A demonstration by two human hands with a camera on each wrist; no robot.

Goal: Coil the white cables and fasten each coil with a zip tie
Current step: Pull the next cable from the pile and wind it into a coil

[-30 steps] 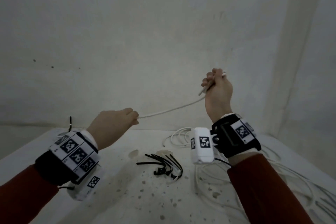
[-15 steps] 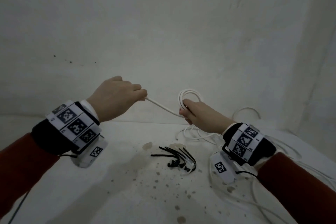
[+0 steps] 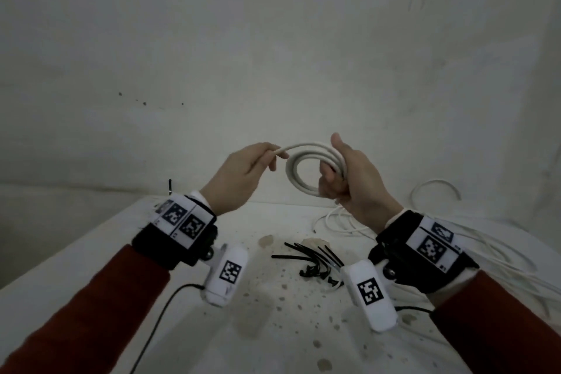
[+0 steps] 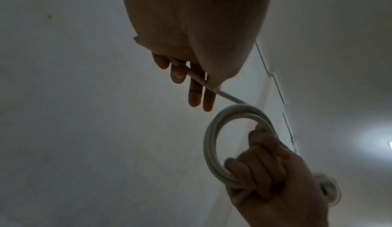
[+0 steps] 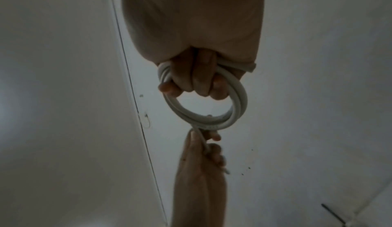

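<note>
Two hands up above the table [image 3: 91, 252], both on the same white cable. Right hand [image 3: 355, 182] has its fingers curled through a small coil [image 3: 296, 174] of several turns, gripping the coil's right side; coil held upright in the air, well above the table. Right wrist view confirms: fingers [image 5: 191, 78] wrapped around the bundled turns, ring hanging below them. Left hand [image 3: 239, 179] pinches the cable's free end [image 3: 280, 150] between thumb and fingers, just left of the coil; the short run from pinch to coil arcs over the coil's top. In the left wrist view the cable [image 4: 199, 81] crosses the left fingers [image 4: 194, 94] and passes under the thumb, remaining fingers loosely extended.

Black zip ties [image 3: 312, 258] lie in a loose pile on the table, below and between the hands, untouched. More loose white cables [image 3: 349, 222] sprawl on the table's right side, behind and beside the right wrist. Table surface is white, speckled with dark spots. Both wrists carry black bands with marker tags and white camera pods.
</note>
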